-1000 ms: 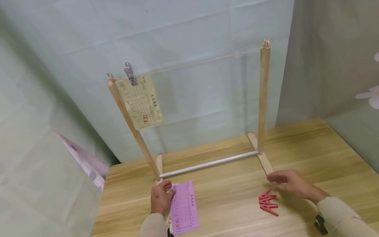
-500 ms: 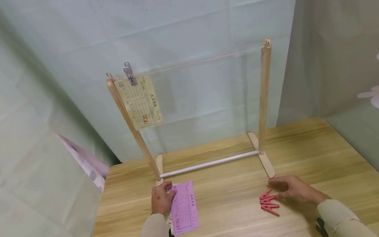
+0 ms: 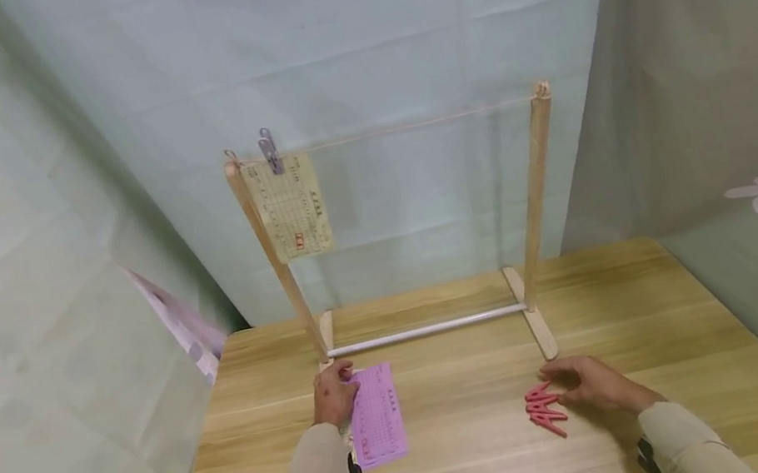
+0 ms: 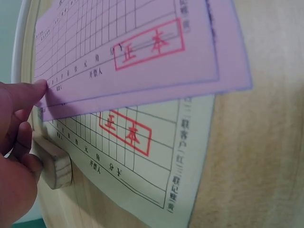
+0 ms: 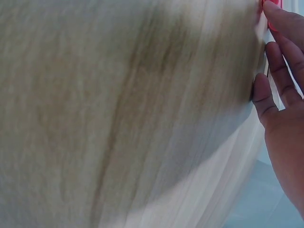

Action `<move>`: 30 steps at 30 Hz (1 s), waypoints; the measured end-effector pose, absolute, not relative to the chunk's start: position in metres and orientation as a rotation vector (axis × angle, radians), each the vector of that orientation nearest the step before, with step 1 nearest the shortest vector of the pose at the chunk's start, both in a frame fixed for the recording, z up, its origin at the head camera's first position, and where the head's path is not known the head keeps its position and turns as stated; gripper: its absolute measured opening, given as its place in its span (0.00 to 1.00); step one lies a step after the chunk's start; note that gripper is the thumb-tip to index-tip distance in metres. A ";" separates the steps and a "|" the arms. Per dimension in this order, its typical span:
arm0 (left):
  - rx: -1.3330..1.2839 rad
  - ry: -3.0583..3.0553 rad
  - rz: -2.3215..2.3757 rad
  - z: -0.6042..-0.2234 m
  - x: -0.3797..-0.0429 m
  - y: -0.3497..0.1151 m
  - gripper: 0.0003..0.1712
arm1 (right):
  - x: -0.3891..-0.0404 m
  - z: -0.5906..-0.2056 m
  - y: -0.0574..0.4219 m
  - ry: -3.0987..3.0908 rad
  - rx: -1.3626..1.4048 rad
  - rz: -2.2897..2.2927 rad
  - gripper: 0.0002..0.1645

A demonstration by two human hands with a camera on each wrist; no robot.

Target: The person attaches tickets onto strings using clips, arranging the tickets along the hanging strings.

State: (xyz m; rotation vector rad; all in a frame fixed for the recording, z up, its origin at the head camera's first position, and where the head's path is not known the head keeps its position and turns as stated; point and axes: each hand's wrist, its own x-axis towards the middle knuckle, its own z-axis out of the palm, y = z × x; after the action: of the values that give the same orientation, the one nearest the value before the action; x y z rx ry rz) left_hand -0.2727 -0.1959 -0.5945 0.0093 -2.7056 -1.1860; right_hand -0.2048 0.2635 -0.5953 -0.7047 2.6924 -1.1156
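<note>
My left hand pinches the left edge of the purple printed slips, thumb on top. In the left wrist view, the purple slips lie tilted above a pale yellow slip on the table, both with red stamps. My right hand is beside several red plastic clothespins, thumb and index fingertips at their right side, fingers loosely bent. In the right wrist view, only a bit of red clothespin shows by the fingertips. A yellow slip hangs from the string under a grey clothespin.
A wooden stand with a left post, a right post and a white crossbar stands at the back of the wooden table. A thin string joins the post tops. Cloth curtains surround the table.
My right hand has come down from the stand's right foot to the red clothespins. The left hand stays at the purple slips. The head view has shifted slightly.
</note>
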 end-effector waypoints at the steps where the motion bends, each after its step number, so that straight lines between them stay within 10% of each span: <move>1: 0.016 -2.707 -1.189 -0.594 -0.273 -0.195 0.18 | -0.204 -0.595 0.263 2.698 -0.713 -1.112 0.31; 30: 0.015 -2.797 -1.138 -0.595 -0.278 -0.199 0.17 | -0.205 -0.589 0.272 2.609 -0.600 -1.248 0.29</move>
State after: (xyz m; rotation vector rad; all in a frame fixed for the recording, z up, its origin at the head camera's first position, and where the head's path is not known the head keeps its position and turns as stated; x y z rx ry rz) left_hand -0.2777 -0.1994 -0.5952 0.0154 -2.7971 -1.1379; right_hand -0.2047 0.2721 -0.5894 -0.6002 2.6091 -1.2478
